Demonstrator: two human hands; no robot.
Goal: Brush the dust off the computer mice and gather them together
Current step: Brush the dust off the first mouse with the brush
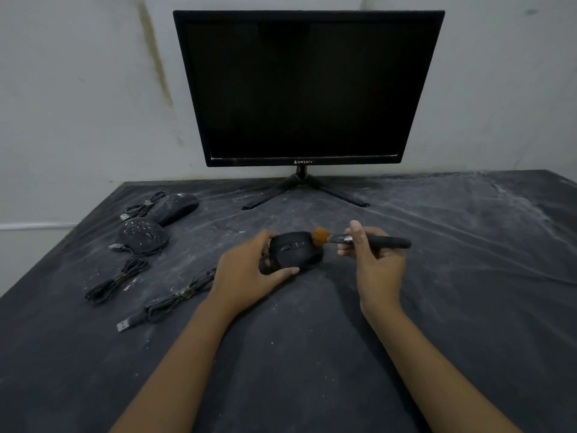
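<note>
Left hand (249, 270) grips the black mouse (292, 250) on the counter (437, 307). Right hand (374, 264) pinches the brush (359, 239), bristles touching the mouse.

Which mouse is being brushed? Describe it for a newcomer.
Find the black monitor; just in front of its stand, the left hand grips a black mouse. Unlike the two dust-speckled mice lying at far left, it is held, with an orange-bristled brush at its front.

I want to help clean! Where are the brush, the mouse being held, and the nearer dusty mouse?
brush (320, 236): head view, on its orange bristles.
held mouse (298, 250): head view, on its top near the wheel.
nearer dusty mouse (142, 235): head view, on its speckled top.
</note>
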